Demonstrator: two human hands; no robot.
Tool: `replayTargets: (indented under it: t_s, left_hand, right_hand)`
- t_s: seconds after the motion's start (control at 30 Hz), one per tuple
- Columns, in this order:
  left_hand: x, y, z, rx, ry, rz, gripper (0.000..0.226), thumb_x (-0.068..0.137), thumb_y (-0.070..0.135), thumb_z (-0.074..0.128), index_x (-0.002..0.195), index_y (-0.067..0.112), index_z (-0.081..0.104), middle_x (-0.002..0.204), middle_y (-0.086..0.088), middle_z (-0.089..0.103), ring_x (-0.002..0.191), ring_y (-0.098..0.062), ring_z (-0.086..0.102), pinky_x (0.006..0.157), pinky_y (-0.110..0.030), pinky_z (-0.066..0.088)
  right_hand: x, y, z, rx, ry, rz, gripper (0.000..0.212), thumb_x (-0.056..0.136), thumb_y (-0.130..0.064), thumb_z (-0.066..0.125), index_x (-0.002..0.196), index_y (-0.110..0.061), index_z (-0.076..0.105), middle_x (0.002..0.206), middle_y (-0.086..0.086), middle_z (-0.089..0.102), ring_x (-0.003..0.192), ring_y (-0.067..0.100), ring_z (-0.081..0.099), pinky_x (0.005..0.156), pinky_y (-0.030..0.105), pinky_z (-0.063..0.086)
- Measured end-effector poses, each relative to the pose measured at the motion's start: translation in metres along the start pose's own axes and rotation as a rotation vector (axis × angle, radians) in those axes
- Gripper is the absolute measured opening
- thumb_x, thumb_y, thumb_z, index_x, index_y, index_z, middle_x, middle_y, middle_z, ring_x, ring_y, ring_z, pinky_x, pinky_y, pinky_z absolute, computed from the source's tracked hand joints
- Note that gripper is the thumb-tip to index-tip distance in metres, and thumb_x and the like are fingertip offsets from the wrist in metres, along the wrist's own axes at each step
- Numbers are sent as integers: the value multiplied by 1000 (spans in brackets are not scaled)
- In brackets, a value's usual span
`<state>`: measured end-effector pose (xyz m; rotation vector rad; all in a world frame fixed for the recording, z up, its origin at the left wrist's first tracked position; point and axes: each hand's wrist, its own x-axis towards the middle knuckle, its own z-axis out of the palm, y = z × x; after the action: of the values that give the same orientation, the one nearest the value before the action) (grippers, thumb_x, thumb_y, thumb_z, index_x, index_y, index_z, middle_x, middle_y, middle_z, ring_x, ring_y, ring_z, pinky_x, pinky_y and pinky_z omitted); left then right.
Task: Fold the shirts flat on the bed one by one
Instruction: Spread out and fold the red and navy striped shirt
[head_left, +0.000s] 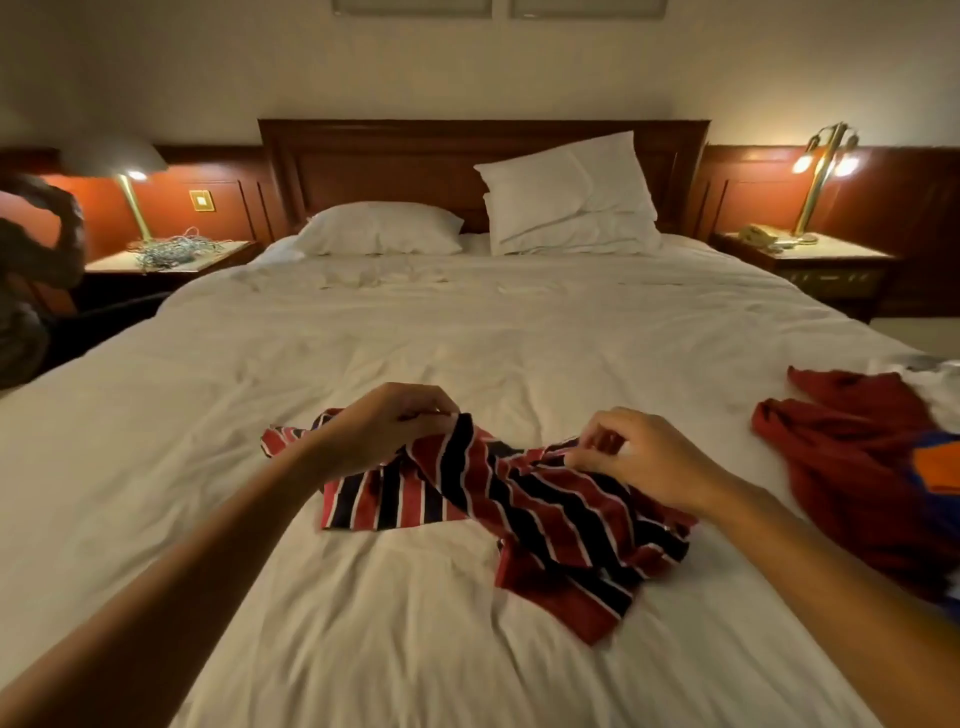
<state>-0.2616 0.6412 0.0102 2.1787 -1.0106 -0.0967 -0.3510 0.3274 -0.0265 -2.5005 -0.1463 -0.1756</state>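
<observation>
The crumpled red-and-navy striped shirt (545, 514) is pinched by left hand (384, 426) and right hand (639, 457) — best drawn taut, then laid flat.

a bedroom, by its fittings most likely a hotel room. a wide bed (467, 322) in plain white linen fills the middle, with two white pillows (384, 228) at its head against a dark wooden headboard (389, 166). matching wood panelling (883, 197) runs on at either side of the bed. the left bedside surface (208, 260) and the right bedside surface (831, 255) flank the bed's head, bearing a left brass lamp (132, 208) and a right brass lamp (821, 176), both lit. a telephone (756, 236) sits by the right lamp.
</observation>
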Motion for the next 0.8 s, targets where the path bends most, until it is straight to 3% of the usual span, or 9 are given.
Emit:
replayTargets:
  t_s: [0.07, 0.13, 0.27, 0.37, 0.43, 0.57, 0.67, 0.73, 0.8]
  left_hand:
    - [3, 31, -17, 35, -42, 80, 17, 100, 27, 59, 94, 39, 70, 94, 13, 72, 87, -13, 70, 75, -28, 56]
    - [3, 57, -38, 48, -66, 139, 14, 99, 32, 57, 98, 38, 70, 96, 11, 73, 86, -19, 71, 73, -33, 59]
    - [-5, 79, -78, 59, -25, 159, 17, 98, 31, 58, 94, 41, 72, 94, 17, 73, 90, -5, 70, 77, -13, 53]
    - [-18, 80, -99, 69, 54, 93, 19, 96, 38, 55, 90, 42, 72, 91, 17, 73, 87, -3, 71, 74, -10, 52]
    - [-26, 78, -107, 8, 51, 48, 26, 92, 53, 53, 94, 36, 73, 92, 11, 74, 88, -8, 72, 73, -14, 55]
    - [-33, 72, -101, -70, -188, -146, 57, 71, 72, 67, 107, 29, 72, 101, 7, 76, 93, -13, 74, 79, -21, 57]
    - [-31, 60, -96, 76, -273, -221, 44, 71, 70, 67, 96, 34, 72, 97, 13, 76, 91, -7, 72, 83, -20, 56]
    - [-32, 51, -106, 47, -209, -245, 46, 77, 63, 61, 101, 25, 72, 99, 8, 76, 95, -9, 72, 92, -27, 55]
    - [-33, 51, -126, -15, -81, -224, 55, 80, 59, 59, 107, 14, 71, 101, 2, 76, 97, -12, 71, 93, -32, 57]
  right_hand:
    - [7, -39, 1, 305, -70, -80, 59, 72, -81, 57, 120, -47, 61, 125, -21, 61, 121, -4, 53, 101, 30, 48]
    - [12, -75, 8, 533, -176, -154, 65, 79, -77, 54, 136, -46, 51, 139, -21, 54, 132, -3, 45, 107, 25, 42]
    - [19, -117, 16, 653, -213, -204, 64, 84, -74, 51, 120, -25, 69, 119, -6, 71, 115, 12, 65, 104, 34, 46]
    - [23, -137, 7, 647, -158, -281, 59, 87, -66, 55, 91, -8, 67, 87, 2, 66, 85, 18, 63, 86, 36, 48]
    - [26, -148, -6, 631, -67, -336, 50, 92, -58, 54, 78, -10, 58, 75, 1, 53, 73, 15, 53, 76, 29, 45]
    - [31, -172, -43, 568, 14, -388, 41, 93, -53, 54, 69, -19, 56, 66, -6, 47, 64, 8, 48, 67, 16, 44]
    - [29, -179, -80, 666, 3, -379, 41, 89, -52, 59, 81, -13, 66, 72, -1, 57, 70, 12, 59, 72, 20, 50]
    - [26, -174, -110, 751, 36, -325, 67, 81, -56, 66, 101, 7, 55, 84, 10, 56, 78, 22, 60, 77, 29, 54]
    - [22, -170, -134, 725, 16, -261, 76, 75, -57, 70, 108, 9, 52, 93, 12, 59, 86, 27, 63, 85, 37, 57]
